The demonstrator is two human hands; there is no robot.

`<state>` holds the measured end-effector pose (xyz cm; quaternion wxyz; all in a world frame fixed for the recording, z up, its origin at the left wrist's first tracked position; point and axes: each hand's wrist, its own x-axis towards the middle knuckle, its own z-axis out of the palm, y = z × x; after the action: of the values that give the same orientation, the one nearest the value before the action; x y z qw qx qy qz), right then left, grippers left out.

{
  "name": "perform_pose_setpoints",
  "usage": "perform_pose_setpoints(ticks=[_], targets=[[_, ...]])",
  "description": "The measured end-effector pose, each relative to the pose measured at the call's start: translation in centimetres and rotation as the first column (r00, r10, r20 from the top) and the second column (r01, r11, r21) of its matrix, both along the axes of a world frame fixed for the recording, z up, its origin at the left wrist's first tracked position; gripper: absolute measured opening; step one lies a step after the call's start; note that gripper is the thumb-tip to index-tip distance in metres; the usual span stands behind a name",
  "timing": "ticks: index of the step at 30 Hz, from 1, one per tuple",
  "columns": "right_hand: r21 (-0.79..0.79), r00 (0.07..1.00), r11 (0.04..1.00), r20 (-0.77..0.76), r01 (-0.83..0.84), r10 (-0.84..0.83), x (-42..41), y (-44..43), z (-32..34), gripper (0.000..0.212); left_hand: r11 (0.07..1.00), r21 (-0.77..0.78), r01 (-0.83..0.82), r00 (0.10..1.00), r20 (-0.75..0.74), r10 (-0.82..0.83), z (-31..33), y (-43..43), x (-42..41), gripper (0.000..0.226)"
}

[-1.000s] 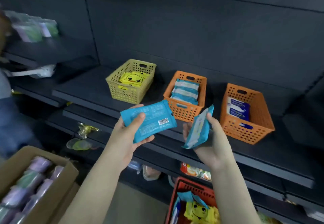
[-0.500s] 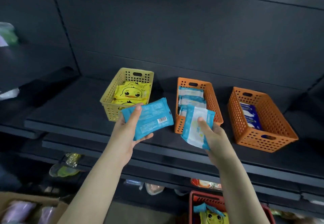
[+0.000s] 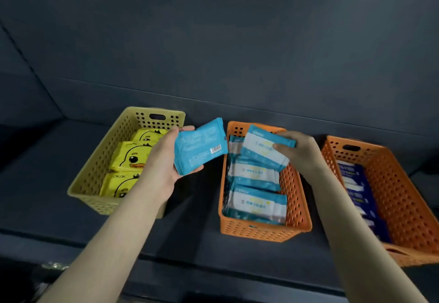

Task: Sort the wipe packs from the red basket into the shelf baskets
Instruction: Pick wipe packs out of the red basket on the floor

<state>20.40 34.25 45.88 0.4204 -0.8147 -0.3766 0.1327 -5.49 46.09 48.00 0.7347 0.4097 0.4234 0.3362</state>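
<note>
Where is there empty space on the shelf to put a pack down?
Bare shelf lies left of the yellow basket, and in the gap between it and the middle orange basket, under the left hand holding a blue pack. The front strip is bare too. The middle orange basket is crowded with packs.

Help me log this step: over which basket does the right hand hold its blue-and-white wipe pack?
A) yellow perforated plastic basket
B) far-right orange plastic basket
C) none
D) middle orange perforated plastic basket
D: the right hand grips the blue-and-white wipe pack over the middle orange perforated plastic basket, above matching packs lying in it.
</note>
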Motion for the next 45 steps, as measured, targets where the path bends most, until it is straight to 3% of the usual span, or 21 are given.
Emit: perform_pose_setpoints(ticks=[8, 13, 16, 17, 18, 19, 20, 21, 22, 24, 25, 26, 29, 33, 35, 39, 42, 45], targets=[[-0.307, 0.983, 0.943, 0.090, -0.128, 0.162, 3.1, 6.8, -1.9, 0.032, 0.998, -0.009, 0.055, 0.998, 0.035, -0.055, -0.4, 3.6, 2.0, 0.024], [-0.350, 0.964, 0.937, 0.243, -0.015, 0.106, 2.5, 6.9, -2.5, 0.044, 0.993, -0.001, 0.119, 0.990, 0.073, -0.118, -1.4, 5.0, 2.2, 0.028], [-0.246, 0.946, 0.966, 0.325, 0.079, 0.006, 1.1, 6.3, -1.1, 0.032, 0.968, 0.151, 0.200, 0.978, 0.035, -0.207, -1.6, 5.5, 2.5, 0.039], [-0.204, 0.975, 0.977, 0.223, 0.069, -0.022, 0.5, 6.1, -0.4, 0.034, 0.939, 0.242, 0.243, 0.967, 0.013, -0.254, -1.6, 5.4, 2.7, 0.041], [-0.145, 0.999, 0.989, -0.026, 0.028, -0.032, -0.3, 5.8, 0.4, 0.040, 0.892, 0.348, 0.290, 0.953, -0.018, -0.303, -1.5, 5.3, 3.0, 0.045], [-0.055, 0.931, 0.998, -0.364, -0.033, 0.011, -1.4, 5.4, 1.3, 0.046, 0.824, 0.455, 0.339, 0.935, -0.067, -0.348, -1.4, 4.9, 3.5, 0.049], [0.029, 0.796, 0.998, -0.602, -0.058, 0.064, -2.3, 4.9, 2.0, 0.054, 0.738, 0.547, 0.396, 0.912, -0.138, -0.387, -1.2, 4.5, 4.1, 0.053], [0.086, 0.695, 0.994, -0.711, -0.064, 0.106, -3.1, 4.5, 2.3, 0.060, 0.637, 0.620, 0.459, 0.881, -0.225, -0.416, -1.2, 4.1, 4.7, 0.058], [0.123, 0.654, 0.991, -0.746, -0.057, 0.130, -3.6, 4.1, 2.4, 0.060, 0.525, 0.677, 0.516, 0.848, -0.316, -0.425, -1.3, 3.6, 5.3, 0.062], [0.212, 0.627, 0.976, -0.767, 0.041, 0.140, -4.5, 3.3, 2.4, 0.039, 0.330, 0.737, 0.590, 0.792, -0.448, -0.414, -1.7, 2.7, 6.2, 0.069], [0.251, 0.611, 0.962, -0.780, 0.106, 0.136, -4.8, 2.9, 2.4, 0.027, 0.289, 0.747, 0.599, 0.779, -0.458, -0.429, -2.0, 2.4, 6.5, 0.073], [0.276, 0.595, 0.949, -0.792, 0.150, 0.136, -4.9, 2.4, 2.3, 0.021, 0.309, 0.745, 0.591, 0.776, -0.422, -0.468, -2.3, 2.2, 6.8, 0.074], [0.260, 0.592, 0.948, -0.799, 0.183, 0.105, -4.7, 1.0, 1.4, 0.024, 0.540, 0.632, 0.556, 0.808, -0.258, -0.530, -3.0, 2.4, 7.3, 0.063], [0.119, 0.712, 0.990, -0.701, 0.070, 0.034, -4.6, -0.1, 1.2, 0.017, 0.719, 0.444, 0.535, 0.837, -0.169, -0.520, -3.4, 3.3, 8.9, 0.028], [0.071, 0.758, 0.996, -0.652, 0.045, 0.012, -4.5, -0.4, 1.1, 0.012, 0.725, 0.419, 0.546, 0.833, -0.180, -0.523, -3.4, 3.6, 9.4, 0.019], [0.076, 0.781, 0.997, -0.623, -0.002, 0.049, -4.4, -0.7, 0.9, 0.018, 0.701, 0.453, 0.551, 0.830, -0.211, -0.516, -4.0, 3.6, 9.3, 0.024], [0.015, 0.868, 0.999, -0.493, -0.052, 0.053, -4.7, -0.8, 1.3, 0.017, 0.678, 0.507, 0.532, 0.837, -0.195, -0.511, -3.8, 3.0, 9.7, 0.019], [0.038, 0.926, 0.994, -0.369, 0.102, -0.081, -4.1, -1.4, 1.5, 0.013, 0.693, 0.555, 0.460, 0.877, -0.160, -0.453, -3.6, 2.8, 10.0, 0.023]])
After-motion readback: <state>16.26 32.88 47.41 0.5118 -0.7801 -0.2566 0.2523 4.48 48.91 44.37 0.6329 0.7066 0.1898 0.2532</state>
